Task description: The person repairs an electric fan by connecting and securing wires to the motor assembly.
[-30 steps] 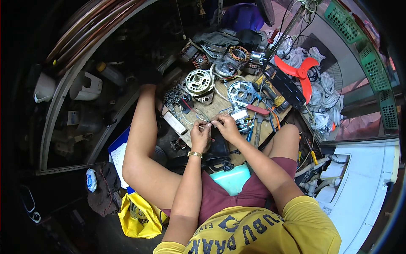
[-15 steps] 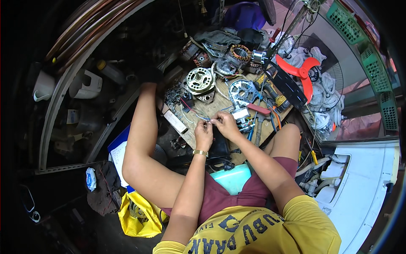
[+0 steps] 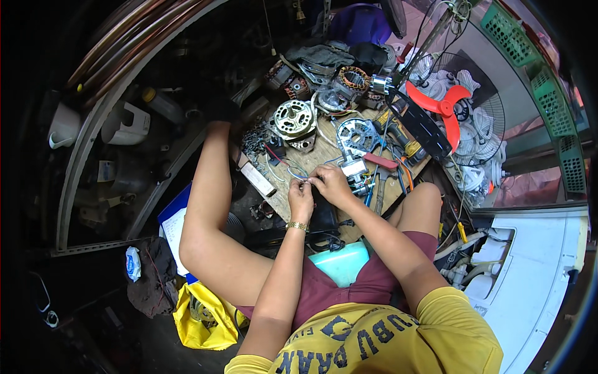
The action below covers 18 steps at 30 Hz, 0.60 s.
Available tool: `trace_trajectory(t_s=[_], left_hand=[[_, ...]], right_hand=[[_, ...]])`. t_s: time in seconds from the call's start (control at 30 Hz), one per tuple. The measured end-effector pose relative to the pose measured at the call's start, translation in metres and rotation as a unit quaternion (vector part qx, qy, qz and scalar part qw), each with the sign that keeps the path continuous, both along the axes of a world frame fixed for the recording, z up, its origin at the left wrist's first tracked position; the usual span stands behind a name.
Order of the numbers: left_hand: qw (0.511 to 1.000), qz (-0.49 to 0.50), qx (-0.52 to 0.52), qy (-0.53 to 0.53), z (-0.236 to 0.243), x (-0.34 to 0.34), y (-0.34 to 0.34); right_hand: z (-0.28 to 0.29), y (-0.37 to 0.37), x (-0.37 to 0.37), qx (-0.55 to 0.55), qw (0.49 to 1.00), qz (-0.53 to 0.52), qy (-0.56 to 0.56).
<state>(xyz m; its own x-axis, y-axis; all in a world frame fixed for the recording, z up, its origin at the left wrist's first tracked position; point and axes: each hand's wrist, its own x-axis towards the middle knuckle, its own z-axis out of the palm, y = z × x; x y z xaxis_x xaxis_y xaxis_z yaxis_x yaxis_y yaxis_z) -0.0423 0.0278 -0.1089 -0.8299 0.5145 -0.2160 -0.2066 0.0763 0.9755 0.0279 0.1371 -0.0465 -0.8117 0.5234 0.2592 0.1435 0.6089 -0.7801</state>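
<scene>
Above the wooden board (image 3: 293, 198), my left hand (image 3: 300, 199) and my right hand (image 3: 330, 185) meet fingertip to fingertip. Both pinch thin wires (image 3: 296, 169), whose ends are hidden between the fingers. On the far side the wires loop toward a small black box (image 3: 275, 148) with a red lead. Just right of my right hand lies a small silver motor part (image 3: 354, 167) with a white label. Beyond it rests a round blue motor housing (image 3: 357, 135). A metal motor with a slotted cover (image 3: 294, 119) stands farther back.
A red-handled tool (image 3: 380, 161), a hammer (image 3: 381, 192) and a yellow-black drill (image 3: 402, 138) lie to the right. A long white box (image 3: 257, 179) is on the left. A red fan blade (image 3: 445, 107) and several white fan parts (image 3: 483, 140) crowd the far right.
Both hands stay nearly in place; the fingers have shifted slightly closer together. The looped wires have moved a little. Everything else looks the same.
</scene>
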Motion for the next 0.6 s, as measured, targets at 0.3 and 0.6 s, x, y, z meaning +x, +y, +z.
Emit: trace_trajectory(t_s=[0.3,0.6], left_hand=[[0.996,0.003,-0.039,0.075,0.022,0.001,0.005],[0.988,0.074,0.016,-0.134,0.011,-0.007,-0.010]], right_hand=[[-0.002,-0.002,0.000,0.076,0.997,-0.006,-0.018],[0.008,-0.020,0.009,0.038,0.998,0.009,0.043]])
